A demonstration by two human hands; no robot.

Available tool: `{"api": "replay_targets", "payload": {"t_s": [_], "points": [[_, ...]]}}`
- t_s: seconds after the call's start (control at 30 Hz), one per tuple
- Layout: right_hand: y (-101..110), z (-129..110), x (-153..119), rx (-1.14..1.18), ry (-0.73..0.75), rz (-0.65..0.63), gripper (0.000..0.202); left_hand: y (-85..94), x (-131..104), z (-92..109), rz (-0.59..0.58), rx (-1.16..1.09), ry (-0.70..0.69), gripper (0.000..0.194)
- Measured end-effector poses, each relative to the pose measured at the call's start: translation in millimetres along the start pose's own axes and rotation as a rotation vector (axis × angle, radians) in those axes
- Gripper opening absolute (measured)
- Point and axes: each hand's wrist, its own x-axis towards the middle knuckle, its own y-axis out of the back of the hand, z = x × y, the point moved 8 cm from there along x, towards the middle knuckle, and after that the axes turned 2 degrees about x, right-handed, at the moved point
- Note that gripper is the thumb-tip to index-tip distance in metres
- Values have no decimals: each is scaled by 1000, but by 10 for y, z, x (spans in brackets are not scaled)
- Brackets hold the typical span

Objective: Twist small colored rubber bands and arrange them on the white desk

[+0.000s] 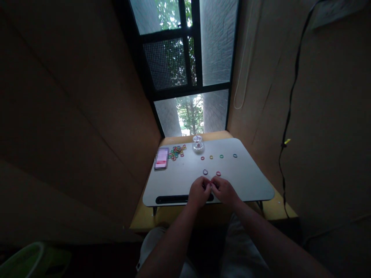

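Note:
My left hand point(200, 190) and my right hand point(223, 188) meet over the near edge of a white lap table, both with fingers closed in a pinch. A tiny reddish bit shows between the fingertips, too small and hidden to name. Just beyond the knuckles lie a purple band point(205, 172), bent a little like a heart, and a pink-red band point(218, 173). Farther back, small ring-shaped bands form a row: red point(202, 158), yellow point(211, 157), green point(221, 156) and dark teal point(235, 156). A loose pile of many-coloured bands point(177, 152) sits at the back left.
The white lap table point(249, 181) stands on a yellow wooden ledge point(136, 222) between two walls. A phone point(161, 158) lies at its left edge, and a clear jar point(198, 145) stands at the back. A black slot point(171, 199) runs along the front. On the right hangs a black cable point(290, 96).

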Motion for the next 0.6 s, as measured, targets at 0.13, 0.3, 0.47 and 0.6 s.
{"api": "replay_targets", "payload": {"t_s": [0.13, 0.3, 0.47, 0.6], "points": [[-6, 7, -4, -2, 1, 1, 9, 0, -5, -12, -4, 5, 9, 8], [-13, 14, -6, 10, 7, -3, 9, 8, -7, 2, -17, 8, 8, 8], [-2, 39, 17, 34, -1, 10, 8, 16, -5, 26, -18, -5, -5, 8], [16, 51, 34, 57, -7, 23, 8, 11, -2, 22, -15, -7, -2, 9]]}}
